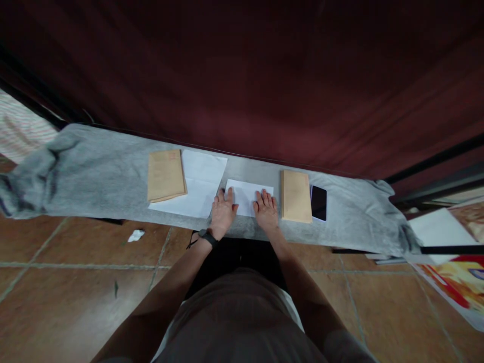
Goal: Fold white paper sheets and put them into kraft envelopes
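Observation:
A small white sheet of paper (245, 195), perhaps folded, lies between my two hands on the grey cloth. My left hand (223, 213), with a dark watch at the wrist, rests on its left edge, fingers apart. On its right part lies my right hand (266, 209), palm down with fingers spread. Larger white paper (202, 184) is spread to the left, its right side beside my left hand. A stack of brown envelopes (165, 174) partly covers that paper. Another brown envelope stack (296, 196) sits just right of my right hand.
Beside the right stack is a dark-screened phone (318, 203). Grey cloth (109, 171) covers the long narrow surface. A dark red curtain or panel (242, 91) rises behind it. A white scrap (136, 235) lies on the tiled floor (94, 292); a colourful printed sheet (459, 282) is at far right.

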A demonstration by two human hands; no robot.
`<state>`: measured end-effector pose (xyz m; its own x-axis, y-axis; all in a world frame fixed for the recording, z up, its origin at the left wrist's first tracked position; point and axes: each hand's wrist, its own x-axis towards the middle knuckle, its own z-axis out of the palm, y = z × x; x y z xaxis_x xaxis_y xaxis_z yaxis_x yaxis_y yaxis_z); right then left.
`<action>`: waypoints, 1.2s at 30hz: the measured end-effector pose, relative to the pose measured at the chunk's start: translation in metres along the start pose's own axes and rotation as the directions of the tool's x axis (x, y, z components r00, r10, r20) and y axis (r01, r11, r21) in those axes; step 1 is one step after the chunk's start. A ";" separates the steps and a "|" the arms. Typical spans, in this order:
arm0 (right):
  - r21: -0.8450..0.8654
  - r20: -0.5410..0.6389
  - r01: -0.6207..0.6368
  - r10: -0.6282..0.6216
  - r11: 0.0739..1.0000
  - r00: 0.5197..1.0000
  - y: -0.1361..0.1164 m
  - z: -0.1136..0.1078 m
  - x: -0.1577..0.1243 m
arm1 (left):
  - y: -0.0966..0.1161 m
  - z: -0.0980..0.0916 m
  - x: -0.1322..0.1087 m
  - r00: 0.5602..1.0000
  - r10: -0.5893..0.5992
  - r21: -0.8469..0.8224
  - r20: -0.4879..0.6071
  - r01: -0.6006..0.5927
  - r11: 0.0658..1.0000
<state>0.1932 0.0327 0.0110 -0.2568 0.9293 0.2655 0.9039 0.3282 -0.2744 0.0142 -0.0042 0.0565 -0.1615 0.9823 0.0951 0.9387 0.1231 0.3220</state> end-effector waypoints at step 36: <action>0.698 0.046 0.015 -0.066 0.716 0.997 0.002 -0.032 -0.042 | -0.034 -0.020 -0.074 0.951 0.213 -0.420 -0.224 -0.292 0.859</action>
<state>0.2165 -0.0111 0.0294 -0.3311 0.9124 0.2406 0.4038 0.3675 -0.8378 -0.0118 -0.0840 0.0569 -0.0216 0.9286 0.3705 0.7255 -0.2404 0.6448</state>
